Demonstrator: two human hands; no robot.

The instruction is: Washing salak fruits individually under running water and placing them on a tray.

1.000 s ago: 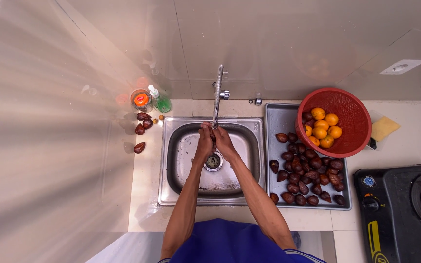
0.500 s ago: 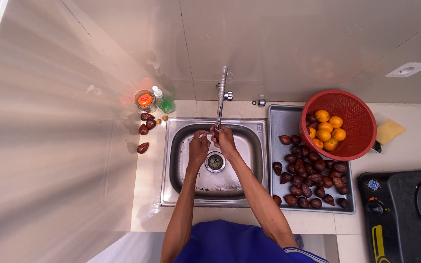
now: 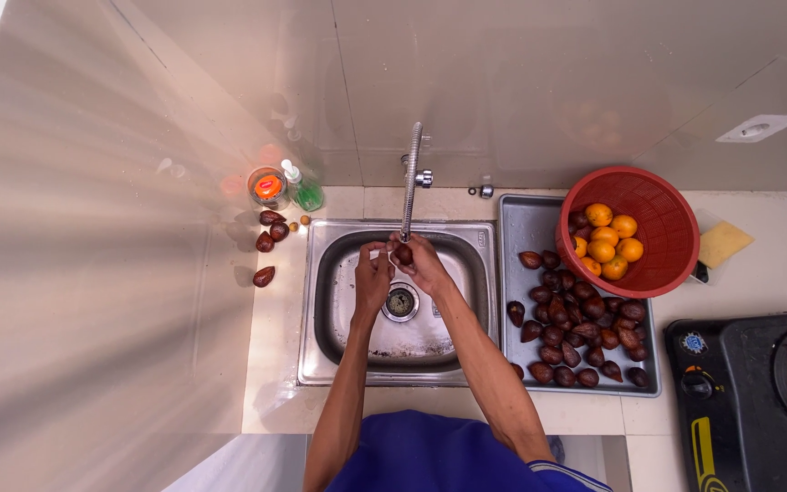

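Note:
Over the steel sink, under the tap spout, both my hands meet. My right hand pinches a small dark brown scaly fruit at its fingertips. My left hand is right beside it, fingers curled toward the same fruit and touching it. The drain lies just below the hands.
Several more brown fruits lie on the steel draining board to the right. A red basket of oranges rests on it. A few brown fruits, a soap bottle and a jar sit left. A stove is at right.
The hands have risen slightly toward the spout and parted a little, so the brown fruit now shows at the right fingertips.

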